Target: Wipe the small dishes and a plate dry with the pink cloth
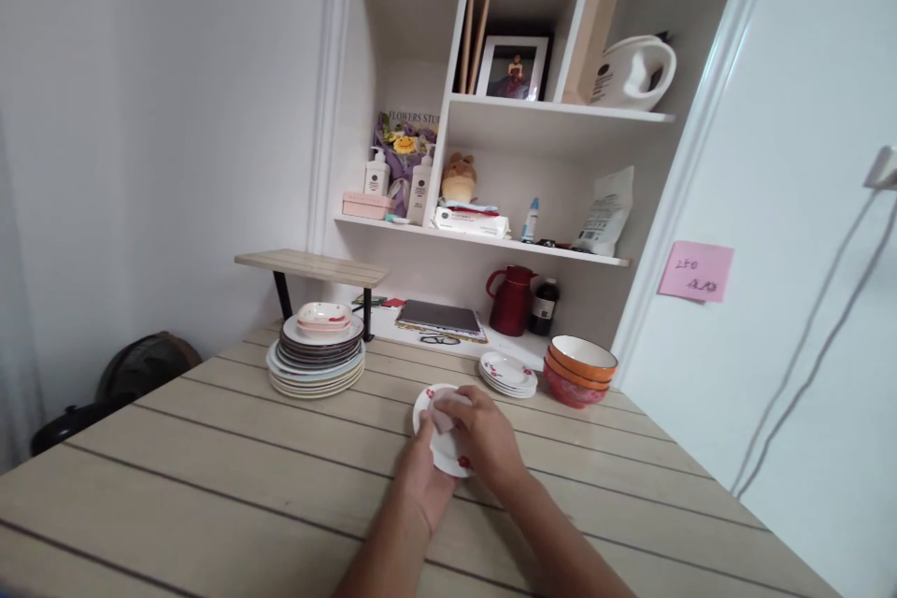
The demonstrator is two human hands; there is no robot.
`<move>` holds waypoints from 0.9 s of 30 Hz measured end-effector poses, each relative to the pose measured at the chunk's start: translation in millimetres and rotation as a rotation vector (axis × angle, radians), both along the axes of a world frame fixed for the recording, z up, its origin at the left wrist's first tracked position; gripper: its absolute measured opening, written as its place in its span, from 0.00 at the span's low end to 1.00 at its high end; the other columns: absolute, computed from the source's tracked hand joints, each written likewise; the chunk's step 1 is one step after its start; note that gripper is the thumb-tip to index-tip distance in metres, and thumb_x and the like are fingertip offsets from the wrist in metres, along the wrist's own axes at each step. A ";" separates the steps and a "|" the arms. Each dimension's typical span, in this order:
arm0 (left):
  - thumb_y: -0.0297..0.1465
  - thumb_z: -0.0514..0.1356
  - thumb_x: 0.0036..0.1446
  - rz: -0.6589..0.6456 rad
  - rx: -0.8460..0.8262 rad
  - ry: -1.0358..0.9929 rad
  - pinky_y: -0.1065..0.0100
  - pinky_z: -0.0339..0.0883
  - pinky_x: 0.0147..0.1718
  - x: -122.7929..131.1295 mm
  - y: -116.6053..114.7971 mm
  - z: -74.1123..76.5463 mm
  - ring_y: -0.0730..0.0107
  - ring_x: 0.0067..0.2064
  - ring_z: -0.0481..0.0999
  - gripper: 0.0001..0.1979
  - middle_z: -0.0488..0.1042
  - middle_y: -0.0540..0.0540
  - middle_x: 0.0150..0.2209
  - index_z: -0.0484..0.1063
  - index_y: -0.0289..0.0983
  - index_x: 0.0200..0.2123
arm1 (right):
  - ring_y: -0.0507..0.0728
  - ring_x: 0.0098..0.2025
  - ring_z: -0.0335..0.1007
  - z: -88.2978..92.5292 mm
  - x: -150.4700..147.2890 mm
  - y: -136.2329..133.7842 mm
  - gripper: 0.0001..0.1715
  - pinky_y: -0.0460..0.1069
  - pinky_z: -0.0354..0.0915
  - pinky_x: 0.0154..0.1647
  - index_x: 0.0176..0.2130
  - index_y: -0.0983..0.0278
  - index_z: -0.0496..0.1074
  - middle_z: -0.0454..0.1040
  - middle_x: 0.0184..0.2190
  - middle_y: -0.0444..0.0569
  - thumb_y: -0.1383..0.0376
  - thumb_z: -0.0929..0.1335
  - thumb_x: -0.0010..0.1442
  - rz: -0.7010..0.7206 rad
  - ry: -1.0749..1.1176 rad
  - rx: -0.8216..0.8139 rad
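A small white plate with red flowers (452, 462) is tilted up over the wooden table. My left hand (424, 476) grips its lower left edge, thumb on the face and fingers underneath. My right hand (487, 430) is closed on a pale pinkish cloth or tissue (441, 416), which lies against the plate's face. Just beyond, to the right, sits a stack of small plates with the same red flowers (508, 374). Beside that stack stand nested bowls (581, 369), orange above and red-pink at the bottom.
At the left, a tall stack of plates (315, 364) with small dishes on top stands by a little raised shelf (312, 266). Behind are a laptop (441, 318), glasses (440, 339), a red jug (511, 299) and a dark bottle (545, 306). A white shelf unit (519, 112) rises above.
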State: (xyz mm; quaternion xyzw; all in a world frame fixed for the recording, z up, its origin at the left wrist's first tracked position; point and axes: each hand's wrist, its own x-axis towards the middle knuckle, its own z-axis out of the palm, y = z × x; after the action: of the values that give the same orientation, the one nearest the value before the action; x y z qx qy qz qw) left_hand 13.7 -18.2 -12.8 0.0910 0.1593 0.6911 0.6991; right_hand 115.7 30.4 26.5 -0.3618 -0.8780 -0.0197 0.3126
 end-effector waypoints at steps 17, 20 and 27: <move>0.41 0.57 0.61 -0.031 -0.011 0.084 0.54 0.71 0.41 7.3 0.7 7.4 0.51 0.43 0.79 0.22 0.79 0.33 0.43 0.71 0.32 0.53 | 0.63 0.49 0.68 -0.2 17.2 -2.7 0.19 0.56 0.59 0.48 0.48 0.49 0.77 0.74 0.52 0.50 0.68 0.67 0.61 -0.004 0.048 0.063; 0.42 0.53 0.64 0.055 0.001 0.052 0.57 0.70 0.45 -3.8 5.3 7.5 0.54 0.47 0.78 0.23 0.79 0.35 0.46 0.69 0.34 0.55 | 0.63 0.49 0.68 -6.7 17.3 -3.1 0.20 0.56 0.57 0.47 0.46 0.48 0.78 0.75 0.50 0.51 0.69 0.67 0.59 -0.023 0.016 0.036; 0.42 0.55 0.63 0.075 -0.014 0.083 0.63 0.72 0.41 -14.2 7.9 5.1 0.59 0.41 0.80 0.22 0.80 0.36 0.41 0.72 0.31 0.51 | 0.60 0.47 0.69 -6.6 -0.9 -18.4 0.22 0.55 0.56 0.47 0.44 0.46 0.79 0.76 0.50 0.47 0.71 0.66 0.57 0.115 0.017 0.019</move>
State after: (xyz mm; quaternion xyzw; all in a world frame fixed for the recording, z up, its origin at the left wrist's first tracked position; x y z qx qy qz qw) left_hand -0.5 -10.4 -7.7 0.1087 0.1961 0.7113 0.6662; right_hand 114.8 11.9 19.9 -0.3079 -0.8944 -0.0067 0.3243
